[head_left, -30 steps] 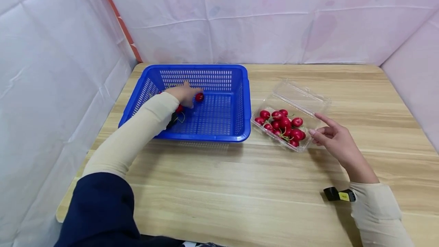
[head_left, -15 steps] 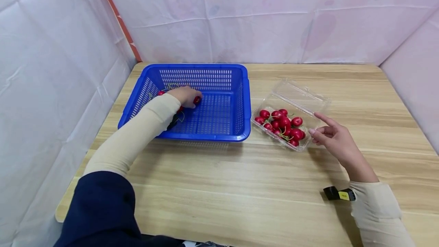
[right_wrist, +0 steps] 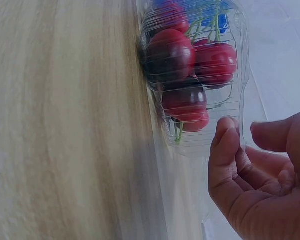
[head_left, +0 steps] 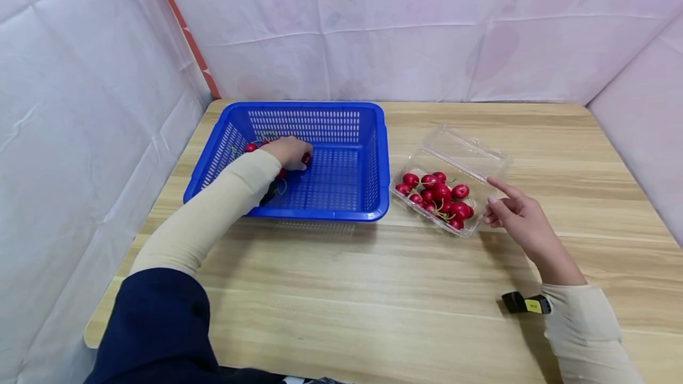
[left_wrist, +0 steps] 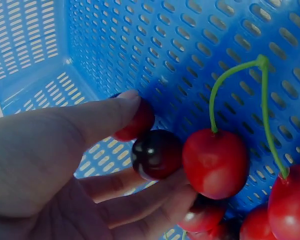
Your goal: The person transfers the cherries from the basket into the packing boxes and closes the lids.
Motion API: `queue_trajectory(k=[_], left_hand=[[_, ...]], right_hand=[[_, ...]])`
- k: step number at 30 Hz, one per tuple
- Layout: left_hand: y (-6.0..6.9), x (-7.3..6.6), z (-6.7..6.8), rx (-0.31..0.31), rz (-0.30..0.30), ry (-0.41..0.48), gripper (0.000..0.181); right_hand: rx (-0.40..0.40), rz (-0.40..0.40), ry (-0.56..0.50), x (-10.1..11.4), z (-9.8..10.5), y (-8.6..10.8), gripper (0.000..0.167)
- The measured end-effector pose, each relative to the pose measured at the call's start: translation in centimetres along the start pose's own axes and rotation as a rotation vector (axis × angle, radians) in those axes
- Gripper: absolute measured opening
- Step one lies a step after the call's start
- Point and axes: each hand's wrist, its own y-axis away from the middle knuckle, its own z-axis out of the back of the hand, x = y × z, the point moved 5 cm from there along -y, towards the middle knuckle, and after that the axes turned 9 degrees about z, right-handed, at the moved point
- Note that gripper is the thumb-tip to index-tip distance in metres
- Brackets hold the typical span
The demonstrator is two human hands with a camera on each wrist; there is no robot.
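Note:
Inside the blue basket (head_left: 341, 215), my left hand (head_left: 290, 152) pinches a red cherry (left_wrist: 141, 121), thumb lying on it in the left wrist view. A darker cherry (left_wrist: 157, 155) sits against it, above the curled fingers. A pair of cherries on one forked stem, including a large red cherry (left_wrist: 216, 162), rests beside the fingertips. My right hand (head_left: 525, 224) holds the side edge of an open clear plastic box (head_left: 472, 162), its index finger along the lid-side corner. Several red cherries (head_left: 441, 193) with green stems lie in the box. The left index fingertip is hidden.
The box's clear lid (head_left: 469, 146) leans back behind it. Both containers stand on a wooden table (head_left: 341, 295), the basket left of the box. Light cloth sheets (head_left: 400, 28) rise along the back and sides. A black strap piece (head_left: 525, 303) hangs at the right wrist.
My left hand has lowered into the basket, and its spread fingers have drawn in around a cherry. My right hand stays at the box edge, with hardly any movement.

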Motion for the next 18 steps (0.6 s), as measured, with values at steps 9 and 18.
queue_trajectory(k=[9,18], left_hand=[[0.6,0.0,0.4,-0.027,-0.031,-0.022,0.034],[2.1,-0.4,2.2,-0.068,-0.019,-0.019,0.032]], right_hand=[[-0.002,-0.008,0.003,-0.1,0.1,0.0,0.052],[0.000,-0.005,0.010,0.0,0.1,0.0,0.052]])
